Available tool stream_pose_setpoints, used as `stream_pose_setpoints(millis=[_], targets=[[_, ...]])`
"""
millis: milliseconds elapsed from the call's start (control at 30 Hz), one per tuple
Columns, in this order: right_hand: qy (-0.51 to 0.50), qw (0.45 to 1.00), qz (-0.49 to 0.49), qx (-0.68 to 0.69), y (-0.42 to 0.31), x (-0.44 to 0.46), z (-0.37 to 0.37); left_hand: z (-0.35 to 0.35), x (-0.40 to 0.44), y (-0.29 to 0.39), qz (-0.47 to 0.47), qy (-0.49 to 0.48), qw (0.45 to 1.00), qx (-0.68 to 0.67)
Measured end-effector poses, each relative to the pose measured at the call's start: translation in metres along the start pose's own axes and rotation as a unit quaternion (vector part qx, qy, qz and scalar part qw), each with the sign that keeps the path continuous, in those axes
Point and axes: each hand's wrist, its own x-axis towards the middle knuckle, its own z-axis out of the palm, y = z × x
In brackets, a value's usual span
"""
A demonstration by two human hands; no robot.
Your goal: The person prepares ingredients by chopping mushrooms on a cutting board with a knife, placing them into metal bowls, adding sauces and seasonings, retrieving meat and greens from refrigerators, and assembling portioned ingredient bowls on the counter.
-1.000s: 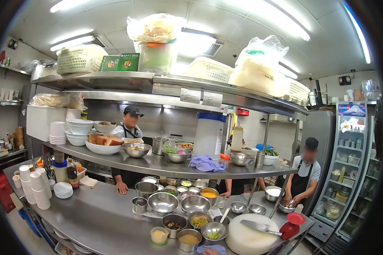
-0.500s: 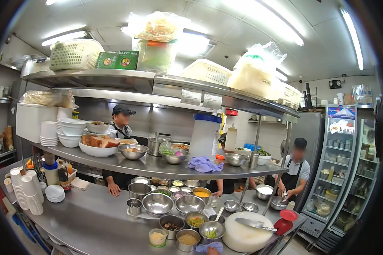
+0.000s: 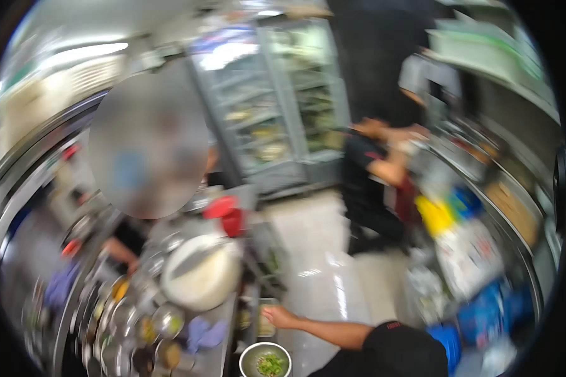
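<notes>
My right arm comes in from the lower right in a black sleeve. My right hand point(image 3: 282, 317) is over a narrow light-coloured container point(image 3: 266, 325) beside the counter edge. Its fingers look curled together; whatever they hold, if anything, is too small to make out. Just below the hand is a metal bowl point(image 3: 245, 363) with chopped greens point(image 3: 270, 364) in it; what supports the bowl is hidden. My left hand is out of view. A purple cloth point(image 3: 206, 333) lies on the counter left of my hand.
A round white chopping board point(image 3: 217, 276) bears a knife point(image 3: 194, 261), with a red container point(image 3: 225, 213) behind it. Several metal bowls crowd the counter on the left. A person in black point(image 3: 365, 182) bends at the right counter, near bags point(image 3: 468, 261). Glass-door fridges point(image 3: 305, 88) stand behind.
The view has swung far to the right, blurring the surroundings. My right arm and the bowl of chopped greens have come into view. The chopping board now appears further left.
</notes>
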Motion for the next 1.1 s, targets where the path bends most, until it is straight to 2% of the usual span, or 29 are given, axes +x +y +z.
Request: stream_pose_setpoints(millis=[33, 67, 133, 167, 200, 233, 267, 300, 333, 367, 400, 467, 533, 567, 667, 700, 767, 800, 933, 967, 1100], targets=[[0.057, 0.997, 0.049, -0.003, 0.004, -0.019, -0.039, 0.011, 0.006, 0.037, 0.041, -0.052, 0.998, 0.001], [0.108, 0.990, 0.088, -0.007, 0.007, -0.035, -0.082, 0.024, 0.022, 0.042, 0.030, -0.102, 0.994, 0.035], [0.186, 0.972, 0.143, -0.026, 0.026, -0.075, -0.154, 0.067, 0.073, 0.011, -0.021, -0.185, 0.982, 0.026], [0.216, 0.957, 0.193, -0.019, 0.022, -0.097, -0.195, 0.100, 0.084, 0.022, 0.102, -0.175, 0.979, 0.022], [0.252, 0.942, 0.219, -0.025, 0.027, -0.120, -0.227, 0.122, 0.094, 0.054, 0.135, -0.220, 0.958, 0.127], [0.278, 0.928, 0.245, -0.036, 0.019, -0.142, -0.263, 0.144, 0.102, 0.068, 0.190, -0.263, 0.935, 0.145], [0.301, 0.914, 0.268, -0.049, 0.014, -0.165, -0.294, 0.179, 0.122, 0.053, 0.231, -0.264, 0.931, 0.107], [0.345, 0.900, 0.261, -0.062, 0.018, -0.186, -0.319, 0.202, 0.100, 0.113, 0.206, -0.299, 0.926, 0.106], [0.386, 0.885, 0.250, -0.076, 0.021, -0.206, -0.343, 0.231, 0.112, 0.125, 0.174, -0.333, 0.908, 0.183], [0.424, 0.878, 0.215, -0.055, 0.022, -0.224, -0.367, 0.264, 0.114, 0.142, 0.141, -0.367, 0.916, 0.087], [0.430, 0.874, 0.225, -0.026, 0.022, -0.243, -0.391, 0.296, 0.113, 0.161, 0.104, -0.394, 0.913, -0.011], [0.518, 0.828, 0.078, -0.199, 0.031, -0.266, -0.443, 0.343, 0.095, 0.212, 0.144, -0.434, 0.890, 0.004], [0.529, 0.825, 0.195, -0.034, 0.017, -0.288, -0.486, 0.394, 0.088, 0.246, 0.120, -0.476, 0.871, -0.027], [0.576, 0.799, 0.173, 0.007, 0.003, -0.286, -0.508, 0.412, 0.080, 0.269, 0.150, -0.479, 0.865, 0.010], [0.692, 0.716, 0.063, 0.073, -0.011, -0.268, -0.569, 0.471, 0.066, 0.319, 0.115, -0.547, 0.828, -0.055], [0.690, 0.718, 0.066, 0.070, -0.014, -0.262, -0.590, 0.487, 0.060, 0.339, 0.104, -0.558, 0.820, -0.071], [0.761, 0.649, 0.017, 0.018, -0.020, -0.248, -0.630, 0.515, 0.053, 0.379, 0.114, -0.571, 0.809, -0.075], [0.774, 0.634, 0.005, 0.013, -0.021, -0.240, -0.647, 0.528, 0.052, 0.398, 0.119, -0.581, 0.802, -0.076], [0.841, 0.522, -0.125, 0.064, -0.024, -0.202, -0.722, 0.585, 0.062, 0.469, 0.176, -0.621, 0.757, -0.101], [0.849, 0.508, -0.147, 0.021, -0.012, -0.197, -0.746, 0.600, 0.068, 0.484, 0.199, -0.621, 0.752, -0.092], [0.853, 0.509, -0.110, -0.045, 0.002, -0.172, -0.835, 0.656, 0.096, 0.546, 0.292, -0.629, 0.718, -0.055]])
